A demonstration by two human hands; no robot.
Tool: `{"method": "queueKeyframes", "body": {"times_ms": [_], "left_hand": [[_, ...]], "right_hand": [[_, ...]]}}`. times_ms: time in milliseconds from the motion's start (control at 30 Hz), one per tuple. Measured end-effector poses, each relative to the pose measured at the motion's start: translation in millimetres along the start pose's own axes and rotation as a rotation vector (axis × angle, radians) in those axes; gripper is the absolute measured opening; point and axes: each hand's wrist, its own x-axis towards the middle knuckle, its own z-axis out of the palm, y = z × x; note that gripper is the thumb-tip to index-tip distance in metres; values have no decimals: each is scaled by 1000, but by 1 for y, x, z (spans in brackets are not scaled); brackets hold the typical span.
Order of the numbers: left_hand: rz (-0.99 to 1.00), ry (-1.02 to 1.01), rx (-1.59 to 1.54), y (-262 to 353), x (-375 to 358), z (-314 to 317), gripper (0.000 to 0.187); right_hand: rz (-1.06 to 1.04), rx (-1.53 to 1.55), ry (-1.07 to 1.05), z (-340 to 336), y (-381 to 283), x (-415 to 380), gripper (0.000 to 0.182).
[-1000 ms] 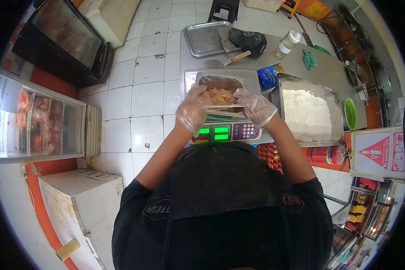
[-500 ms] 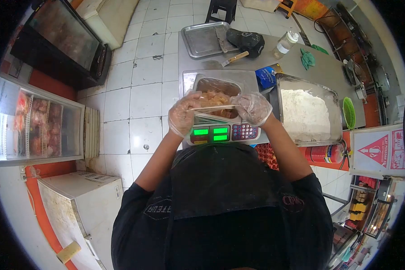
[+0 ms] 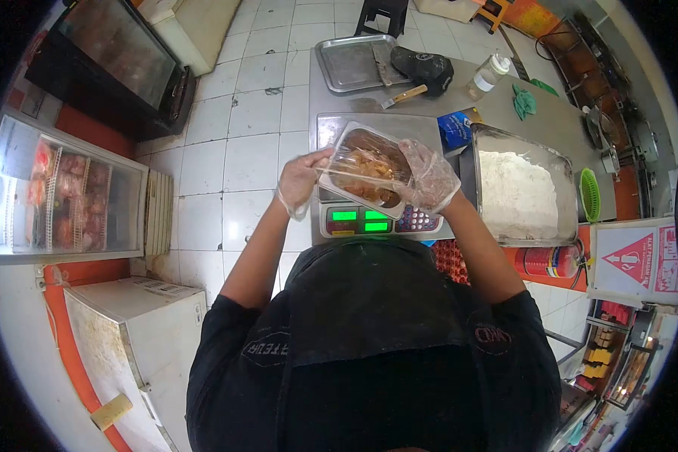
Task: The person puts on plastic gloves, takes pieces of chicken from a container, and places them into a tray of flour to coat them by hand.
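Observation:
A metal food pan [image 3: 390, 211] sits tilted over the digital scale [image 3: 343, 229], whose displays glow green. Brownish-orange food pieces [image 3: 368, 167], perhaps raw meat, fill part of it. Clear plastic film [image 3: 343, 162] stretches across the pan's top. My left hand [image 3: 300, 181], in a clear disposable glove, is closed on the film's edge at the pan's left side. On the opposite side, my gloved right hand [image 3: 431, 179] grips the pan's right rim along with the film. Whether the pan touches the scale plate is hard to see.
A tray of white powder [image 3: 516, 188] stands to the right, next to a blue packet [image 3: 455, 129]. Farther back are a metal tray [image 3: 354, 64], a brush [image 3: 404, 96], a black cap [image 3: 423, 69], a bottle [image 3: 488, 77] and a green cloth [image 3: 524, 102].
The pan has turned clockwise and come nearer to me. My left hand has shifted slightly left, drawing the film out, and my right hand has moved onto the pan's right side.

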Motion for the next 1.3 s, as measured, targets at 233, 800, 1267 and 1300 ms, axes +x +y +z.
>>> {"method": "queueKeyframes", "body": {"times_ms": [233,800,1267,1300], "left_hand": [[-64,-132,-167,-9,29,-13,32],[742,56,1116,69,2,22,37],[553,-141,1400,74,23,69,14],[567,-141,1369,72,25,71,15]], "right_hand": [[13,-20,-8,11,5,0,66],[216,-17,39,1,-4,13,32],[-83,84,-130,9,-37,15,18],[-79,82,-132,14,-36,19,18]]}}
